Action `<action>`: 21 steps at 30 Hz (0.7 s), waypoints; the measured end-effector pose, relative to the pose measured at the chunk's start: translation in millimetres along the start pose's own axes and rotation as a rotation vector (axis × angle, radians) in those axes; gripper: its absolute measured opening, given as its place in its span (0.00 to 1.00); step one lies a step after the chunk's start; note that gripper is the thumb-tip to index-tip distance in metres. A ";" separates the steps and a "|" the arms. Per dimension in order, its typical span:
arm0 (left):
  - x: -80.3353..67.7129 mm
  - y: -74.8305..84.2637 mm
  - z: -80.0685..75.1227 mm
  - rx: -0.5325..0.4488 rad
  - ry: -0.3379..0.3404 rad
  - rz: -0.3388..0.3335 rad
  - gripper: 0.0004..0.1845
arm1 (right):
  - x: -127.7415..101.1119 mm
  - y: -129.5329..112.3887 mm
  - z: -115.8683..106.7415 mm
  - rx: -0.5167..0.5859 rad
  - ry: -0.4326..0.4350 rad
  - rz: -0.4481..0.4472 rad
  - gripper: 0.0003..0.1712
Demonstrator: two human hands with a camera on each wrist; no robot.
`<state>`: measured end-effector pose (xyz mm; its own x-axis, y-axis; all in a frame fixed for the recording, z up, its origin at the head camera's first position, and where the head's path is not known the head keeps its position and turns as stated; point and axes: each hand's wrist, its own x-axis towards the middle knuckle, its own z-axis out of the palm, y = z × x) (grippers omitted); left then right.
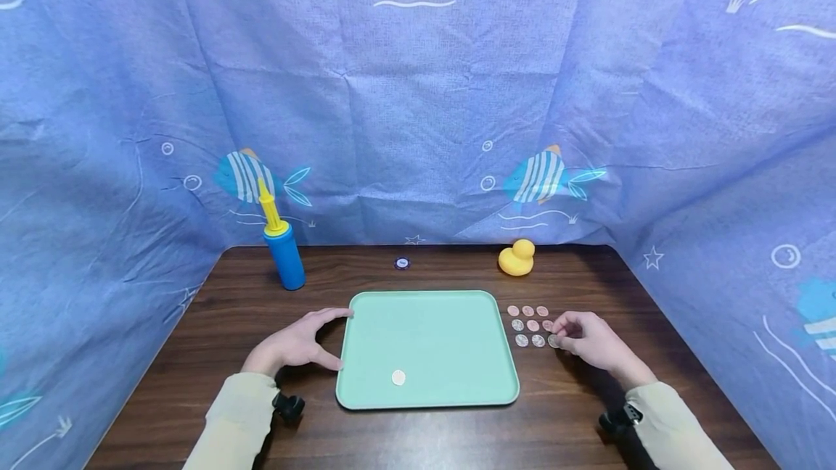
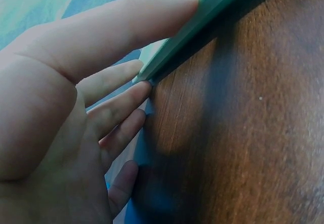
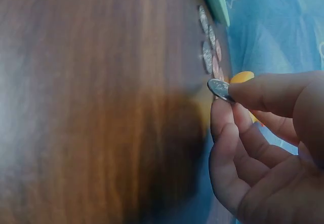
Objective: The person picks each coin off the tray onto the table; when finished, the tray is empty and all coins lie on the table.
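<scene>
My left hand (image 1: 297,345) spreads its thumb and fingers along the left edge of a mint-green tray (image 1: 431,339), the fingertips touching the rim; in the left wrist view, the fingers look extended. A pale round coin (image 1: 398,378) lies flat inside the tray near its front. To the right of the tray, my right hand (image 1: 588,339) pinches a silver coin (image 3: 220,90) between thumb and fingertips, tilted in the right wrist view. Beside that hand are neat rows of coins, copper ones (image 1: 527,311) at the back and silver ones (image 1: 538,341) in front.
A blue and yellow hand pump (image 1: 284,256) stands at the back left. A blue and white poker chip (image 1: 402,263) lies behind the tray, and a yellow rubber duck (image 1: 517,260) sits at the back right. Blue fish-print cloth (image 1: 418,107) hangs around the dark wooden table (image 1: 457,441).
</scene>
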<state>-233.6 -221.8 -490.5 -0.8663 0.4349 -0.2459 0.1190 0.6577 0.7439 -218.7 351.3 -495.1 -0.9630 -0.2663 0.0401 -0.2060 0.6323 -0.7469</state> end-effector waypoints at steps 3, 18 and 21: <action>0.1 -0.4 0.2 -0.003 0.000 -0.002 0.52 | 0.1 2.8 0.7 -0.073 0.030 -0.009 0.07; 0.0 -0.9 -0.2 -0.001 -0.005 0.014 0.52 | -2.3 2.2 4.0 -0.265 0.102 -0.032 0.08; -0.3 -0.6 -0.3 -0.001 -0.005 0.014 0.52 | -2.4 2.1 3.0 -0.267 0.078 -0.038 0.08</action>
<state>-233.6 -222.5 -490.7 -0.8621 0.4470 -0.2389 0.1304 0.6511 0.7477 -216.2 351.1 -498.7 -0.9622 -0.2428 0.1236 -0.2703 0.7951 -0.5428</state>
